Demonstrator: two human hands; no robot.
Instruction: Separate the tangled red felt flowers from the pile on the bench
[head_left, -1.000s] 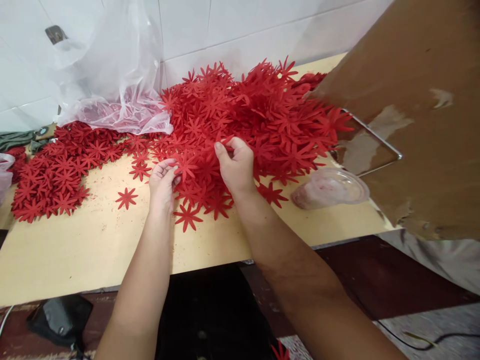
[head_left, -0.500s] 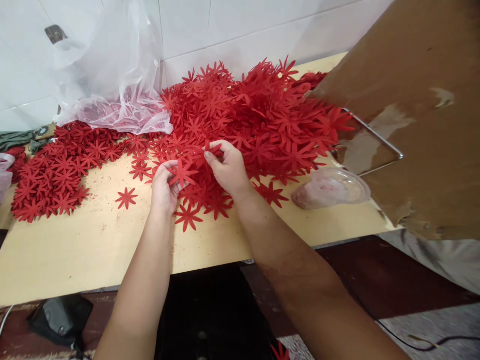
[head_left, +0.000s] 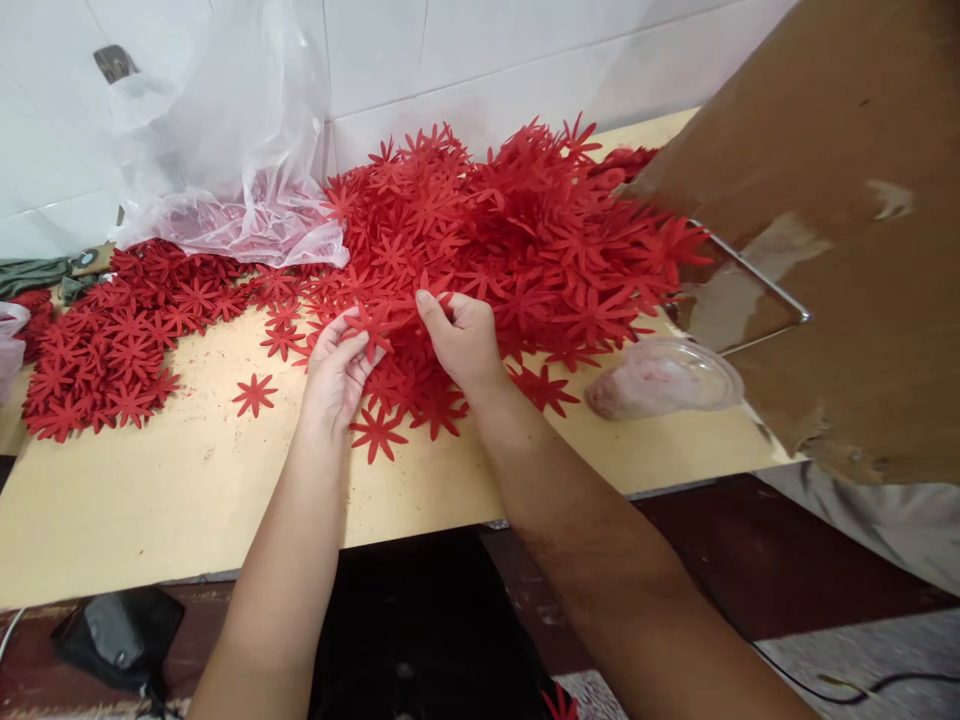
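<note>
One red flower cutout (head_left: 370, 330) sits in the narrow grip of the left hand (head_left: 334, 375), pinched near its left edge, its petals spreading out to the right of the thumb. The right hand (head_left: 465, 340) is just beside it on the right, its grip closed too, thumb against index finger on a red piece (head_left: 448, 298) that is mostly hidden; whether it is a whole cutout cannot be told.

Both hands are at the near edge of a large red pile (head_left: 487, 220) of similar cutouts, heaped on the pale worktop (head_left: 187, 500). Nearer the person, a loose cutout (head_left: 379, 434) lies below the two hands. Another single cutout (head_left: 255, 396) lies apart to the left of the left hand, and beyond it spreads a second, lower pile (head_left: 105, 360). A translucent plastic bag (head_left: 232, 150) rises behind the left hand, near the tiled wall (head_left: 480, 60). To the right of the right hand are a clear plastic container (head_left: 675, 380) and a large cardboard sheet (head_left: 847, 270).
</note>
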